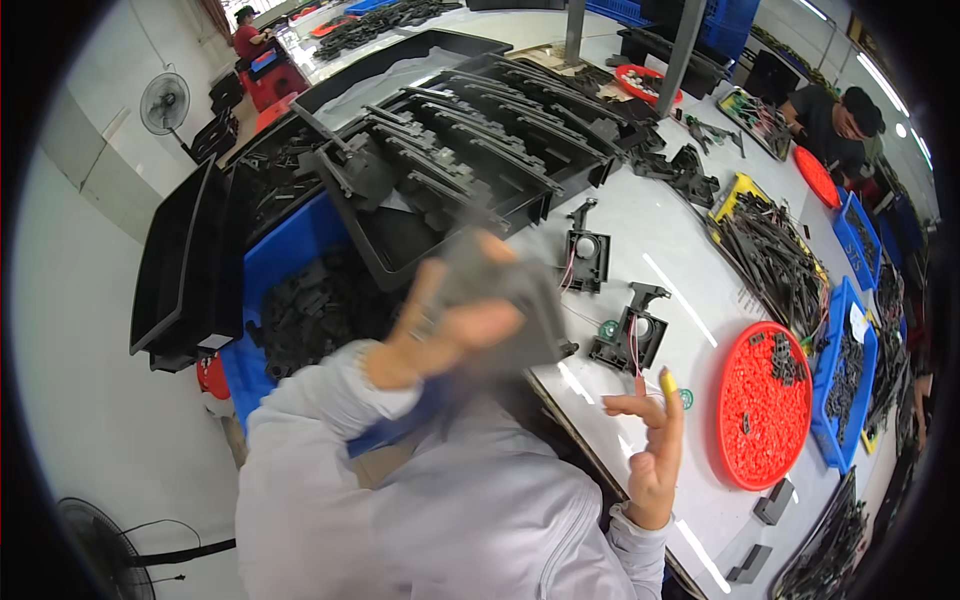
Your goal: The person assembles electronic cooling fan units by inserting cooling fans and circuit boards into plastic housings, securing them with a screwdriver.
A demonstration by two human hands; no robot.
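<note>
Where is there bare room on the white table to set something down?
One bare patch lies between the two black assemblies and the yellow-edged tray; another between the right hand and the small grey blocks. It's crowded on the left, with the large black crate, and on the far right, with blue trays.

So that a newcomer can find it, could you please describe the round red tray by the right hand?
On the white table, look just right of the person's right hand. There lies the round red tray, left of a rectangular blue tray. Unlike that one, it holds mostly small red pieces, plus some dark parts.
</note>
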